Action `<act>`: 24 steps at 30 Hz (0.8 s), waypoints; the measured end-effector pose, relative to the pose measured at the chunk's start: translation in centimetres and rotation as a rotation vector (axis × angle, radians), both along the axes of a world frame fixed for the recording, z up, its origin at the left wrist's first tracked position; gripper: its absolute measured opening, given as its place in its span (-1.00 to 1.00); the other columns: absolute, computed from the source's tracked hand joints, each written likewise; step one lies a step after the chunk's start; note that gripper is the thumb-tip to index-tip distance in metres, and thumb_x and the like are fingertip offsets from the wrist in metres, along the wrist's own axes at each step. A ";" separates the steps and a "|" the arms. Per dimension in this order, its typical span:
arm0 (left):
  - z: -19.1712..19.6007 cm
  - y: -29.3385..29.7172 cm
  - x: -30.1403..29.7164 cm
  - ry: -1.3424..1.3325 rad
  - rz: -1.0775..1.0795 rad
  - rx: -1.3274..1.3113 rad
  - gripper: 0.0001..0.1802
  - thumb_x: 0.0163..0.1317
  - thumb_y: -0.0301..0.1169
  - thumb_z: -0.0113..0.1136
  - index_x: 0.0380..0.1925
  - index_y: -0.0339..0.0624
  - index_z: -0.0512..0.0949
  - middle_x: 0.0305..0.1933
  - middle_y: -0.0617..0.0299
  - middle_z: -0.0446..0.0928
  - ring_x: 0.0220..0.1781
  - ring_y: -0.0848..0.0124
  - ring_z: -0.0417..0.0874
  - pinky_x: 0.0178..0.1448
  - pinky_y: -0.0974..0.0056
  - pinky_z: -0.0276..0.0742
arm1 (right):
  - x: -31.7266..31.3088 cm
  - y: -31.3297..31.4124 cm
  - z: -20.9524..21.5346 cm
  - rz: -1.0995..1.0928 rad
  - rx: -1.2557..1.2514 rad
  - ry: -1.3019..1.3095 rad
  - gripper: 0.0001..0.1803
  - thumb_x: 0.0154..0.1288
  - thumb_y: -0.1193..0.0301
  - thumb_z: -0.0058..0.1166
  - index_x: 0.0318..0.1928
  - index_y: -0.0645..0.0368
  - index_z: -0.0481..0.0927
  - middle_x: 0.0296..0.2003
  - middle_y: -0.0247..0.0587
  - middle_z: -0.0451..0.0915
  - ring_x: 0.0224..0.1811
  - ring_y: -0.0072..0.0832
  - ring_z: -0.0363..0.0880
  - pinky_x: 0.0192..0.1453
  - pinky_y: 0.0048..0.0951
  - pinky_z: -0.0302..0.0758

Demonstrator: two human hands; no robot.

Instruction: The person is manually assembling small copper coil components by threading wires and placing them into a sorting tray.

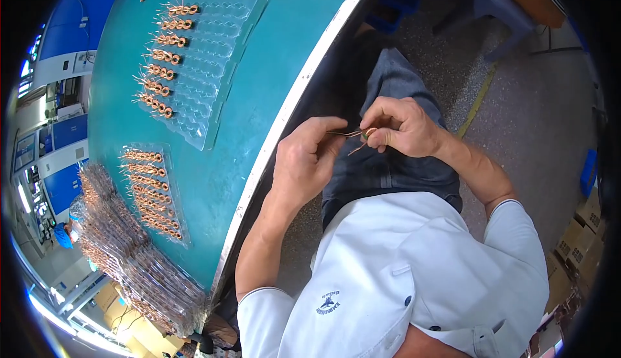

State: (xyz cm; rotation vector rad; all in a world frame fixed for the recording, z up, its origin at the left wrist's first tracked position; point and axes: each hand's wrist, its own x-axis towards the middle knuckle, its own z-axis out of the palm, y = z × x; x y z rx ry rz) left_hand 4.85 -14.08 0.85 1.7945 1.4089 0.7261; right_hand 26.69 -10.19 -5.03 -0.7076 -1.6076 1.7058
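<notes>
Above my lap, my right hand (409, 128) pinches a small ring-shaped copper coil (369, 132) between thumb and fingertips. Thin copper wire leads stick out from the coil toward my left hand (306, 154). That hand is closed, its thumb and forefinger on one of the leads. A second lead points down and to the left, loose. The fingers cover part of the coil.
Left of me runs a green table with a pale edge (304, 76). On it lies a clear tray (217, 67), partly filled with rows of coils. A smaller filled tray (169, 183) and a tall stack of filled trays (129, 254) sit nearer. Cardboard boxes (579, 235) stand at right.
</notes>
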 end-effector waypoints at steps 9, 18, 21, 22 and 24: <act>-1.7 -1.7 1.5 0.003 0.029 0.270 -0.61 -0.03 -0.46 0.50 -0.13 -0.21 0.66 -0.06 0.09 0.55 -0.05 0.21 0.58 -0.09 0.25 0.56 | 0.8 0.0 -0.6 -0.046 0.106 -0.073 -0.73 0.29 0.37 0.26 -0.10 0.27 0.61 -0.43 -0.26 0.67 -0.50 -0.63 0.62 -0.42 -0.64 0.56; -2.3 -1.8 2.3 0.027 0.068 0.345 -0.84 -0.02 -0.60 0.44 -0.40 -0.23 0.67 -0.40 0.21 0.58 -0.37 0.33 0.57 -0.33 0.33 0.48 | 0.4 -0.1 -0.7 -0.053 0.506 -0.151 -0.70 0.15 0.34 0.36 -0.24 0.26 0.58 -0.44 -0.17 0.65 -0.39 -0.40 0.68 -0.35 -0.48 0.57; -1.6 -1.5 2.8 -0.206 0.251 -0.056 -0.89 0.02 -0.62 0.39 -0.41 -0.25 0.67 -0.49 0.20 0.51 -0.44 0.35 0.53 -0.42 0.33 0.41 | 0.6 -0.2 -0.3 -0.116 0.622 -0.183 -0.73 0.13 0.37 0.36 -0.29 0.25 0.54 -0.46 -0.15 0.63 -0.42 -0.36 0.67 -0.37 -0.45 0.56; -1.3 -1.2 2.9 -0.164 0.204 -0.021 -0.87 0.00 -0.63 0.39 -0.41 -0.25 0.67 -0.49 0.19 0.51 -0.44 0.33 0.53 -0.40 0.32 0.42 | 0.7 -0.3 -0.3 -0.118 0.621 -0.184 -0.73 0.13 0.37 0.36 -0.29 0.25 0.54 -0.46 -0.15 0.63 -0.42 -0.36 0.67 -0.37 -0.45 0.56; -1.7 -0.7 3.0 -0.110 0.145 0.135 -0.86 -0.01 -0.64 0.39 -0.41 -0.25 0.67 -0.49 0.20 0.51 -0.44 0.33 0.54 -0.39 0.32 0.44 | 0.9 -0.4 -0.3 -0.102 0.532 -0.190 -0.74 0.13 0.40 0.36 -0.31 0.25 0.53 -0.46 -0.13 0.62 -0.43 -0.34 0.66 -0.38 -0.43 0.55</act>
